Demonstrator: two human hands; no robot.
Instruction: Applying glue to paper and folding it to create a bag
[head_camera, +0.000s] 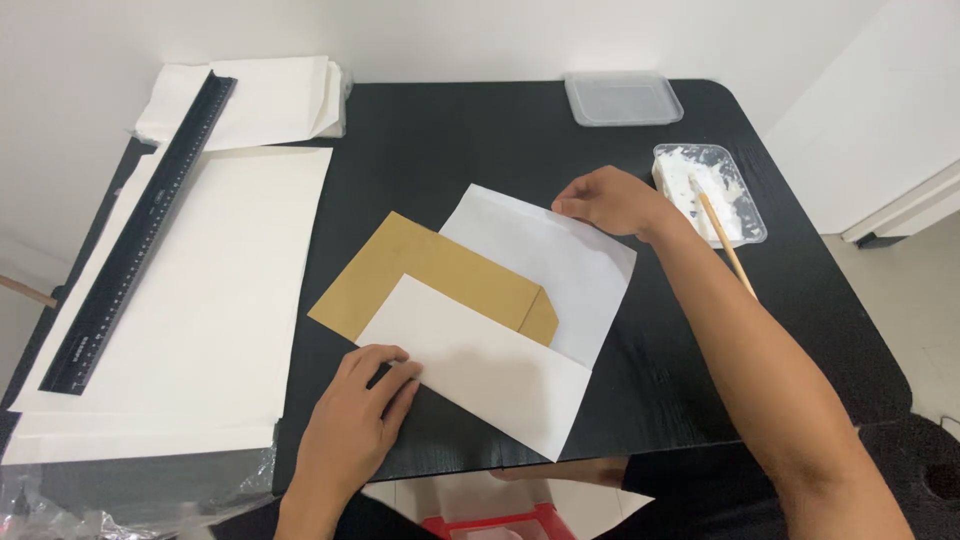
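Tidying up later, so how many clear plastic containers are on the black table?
2: an empty lidded tub at the far edge, and an open tray of white paste at the right, beside the right hand.

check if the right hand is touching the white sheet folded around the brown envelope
Touching. The head view shows the right hand with its fingertips pressed on the top edge of the white sheet, no gap visible between them.

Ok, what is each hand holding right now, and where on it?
Both are on the white sheet: left hand presses its folded lower-left corner flat, right hand pinches its upper edge.
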